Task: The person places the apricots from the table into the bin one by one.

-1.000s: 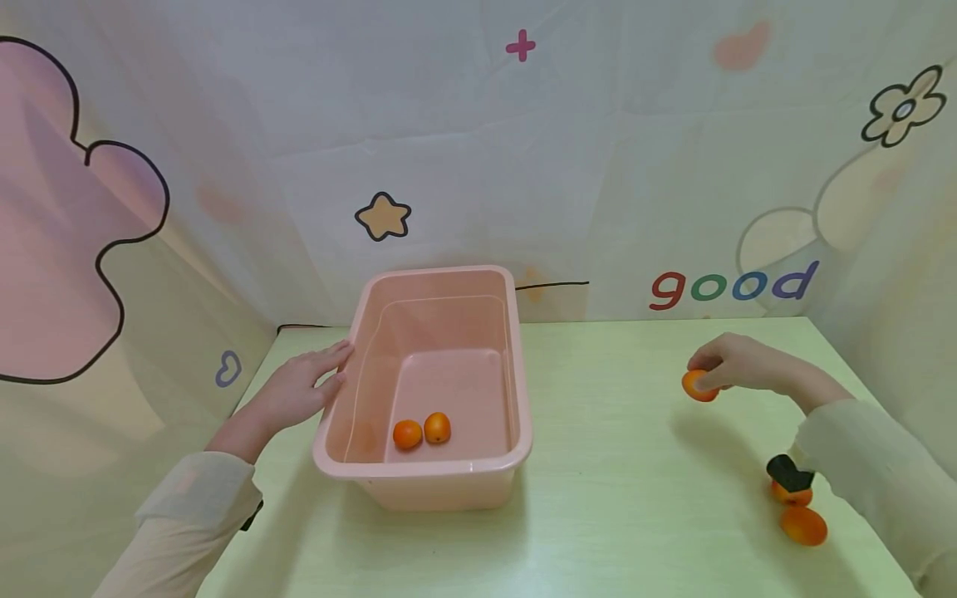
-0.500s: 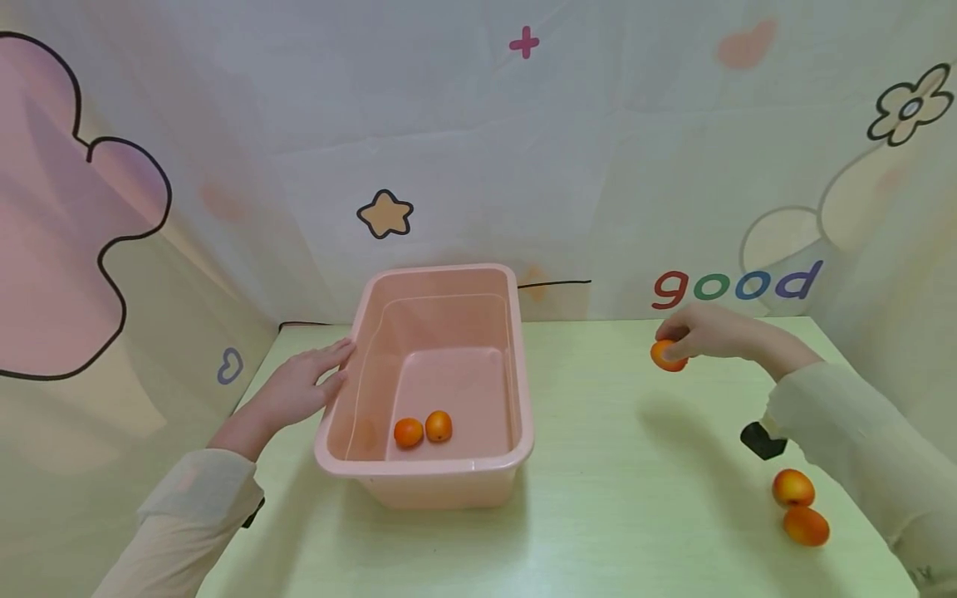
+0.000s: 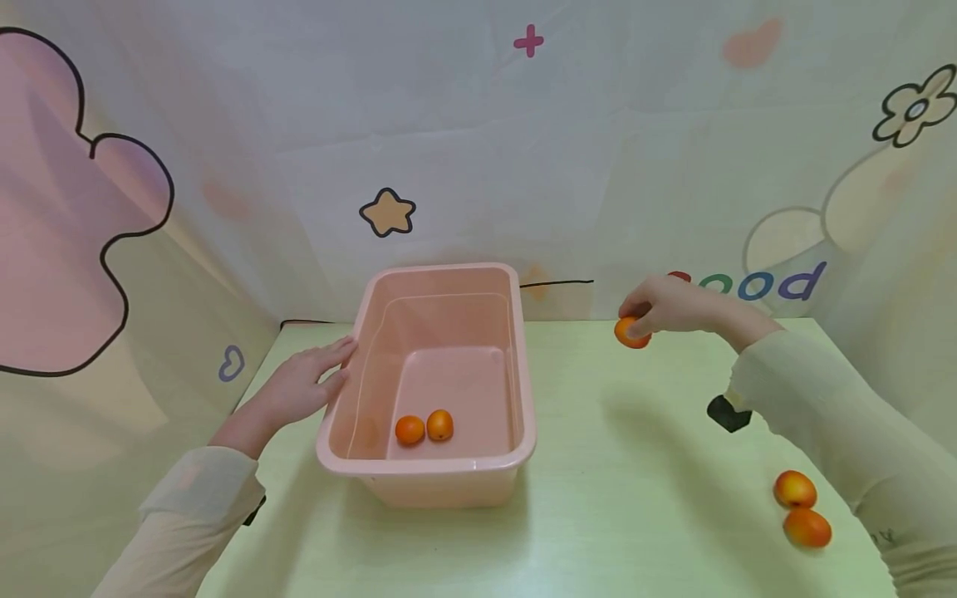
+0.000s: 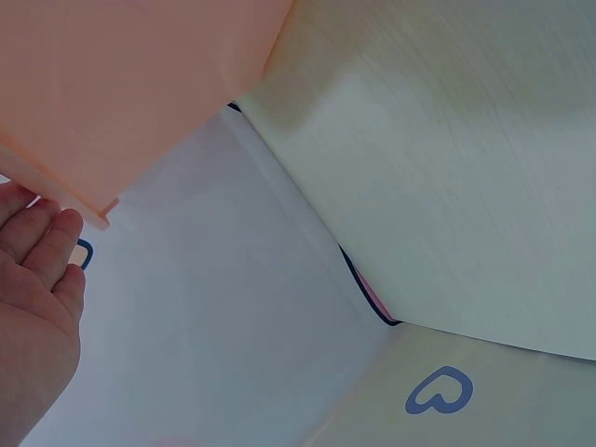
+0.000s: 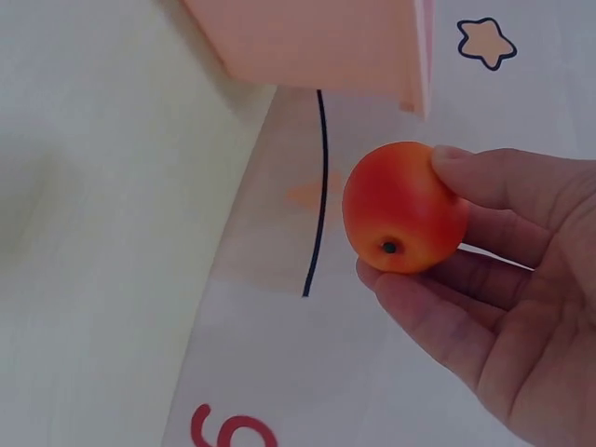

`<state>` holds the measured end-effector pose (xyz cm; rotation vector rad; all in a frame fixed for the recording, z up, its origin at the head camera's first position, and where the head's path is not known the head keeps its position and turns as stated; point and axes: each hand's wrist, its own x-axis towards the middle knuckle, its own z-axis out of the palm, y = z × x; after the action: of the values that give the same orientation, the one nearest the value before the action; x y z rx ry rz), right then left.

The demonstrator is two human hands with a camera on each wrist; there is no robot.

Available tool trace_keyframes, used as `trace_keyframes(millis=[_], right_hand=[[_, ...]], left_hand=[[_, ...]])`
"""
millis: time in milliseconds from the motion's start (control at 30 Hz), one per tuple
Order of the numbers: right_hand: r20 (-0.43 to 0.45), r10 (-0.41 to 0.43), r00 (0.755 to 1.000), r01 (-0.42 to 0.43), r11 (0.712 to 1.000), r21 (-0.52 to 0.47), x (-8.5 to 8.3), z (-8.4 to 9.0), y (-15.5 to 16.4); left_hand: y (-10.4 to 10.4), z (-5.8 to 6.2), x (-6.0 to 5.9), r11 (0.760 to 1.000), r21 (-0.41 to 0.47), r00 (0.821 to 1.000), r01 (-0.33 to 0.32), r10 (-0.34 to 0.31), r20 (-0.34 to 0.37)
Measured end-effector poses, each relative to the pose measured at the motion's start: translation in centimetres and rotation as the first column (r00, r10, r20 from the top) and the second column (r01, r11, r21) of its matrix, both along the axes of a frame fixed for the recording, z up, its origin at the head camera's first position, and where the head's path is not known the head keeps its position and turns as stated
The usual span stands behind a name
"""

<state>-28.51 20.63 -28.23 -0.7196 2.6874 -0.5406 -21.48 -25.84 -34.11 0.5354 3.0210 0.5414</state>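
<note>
The small round orange-red fruit (image 3: 631, 333) hangs right of centre in the head view, above the pale green table (image 3: 620, 498), pinched between the thumb and fingertips of the right hand (image 3: 669, 306); in my judgement that grasp must stay firm until the fruit is over the open pink plastic tub (image 3: 523, 399), clearing its right rim. The left hand (image 3: 299, 388) lies flat, fingers straight, against the tub's left wall, steadying it. Two small orange fruits (image 3: 424, 427) sit on the tub floor, two more orange fruits (image 3: 800, 507) lie at lower right, and nothing blocks the path between.
</note>
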Motion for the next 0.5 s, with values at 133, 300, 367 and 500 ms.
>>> trace_keyframes(millis=[133, 300, 367, 500], right_hand=[[-0.002, 0.009, 1.000, -0.009, 1.000, -0.014, -0.2, 0.7, -1.4], [-0.011, 0.044, 0.999, -0.044, 0.998, -0.035, -0.3, 1.0, -3.3], [-0.024, 0.069, 0.997, -0.069, 0.997, -0.030, -0.4, 1.1, -4.0], [-0.039, 0.118, 0.992, -0.119, 0.993, -0.010, -0.7, 1.1, -5.4]], left_hand=[[0.0, 0.1, 0.0, 1.000, -0.003, 1.000, 0.001, -0.001, -0.004], [0.1, 0.2, 0.1, 1.000, -0.009, 1.000, 0.001, -0.001, -0.010], [0.1, 0.2, 0.1, 1.000, -0.009, 1.000, 0.003, -0.003, -0.012], [0.2, 0.2, 0.2, 1.000, -0.009, 1.000, 0.004, -0.004, -0.011]])
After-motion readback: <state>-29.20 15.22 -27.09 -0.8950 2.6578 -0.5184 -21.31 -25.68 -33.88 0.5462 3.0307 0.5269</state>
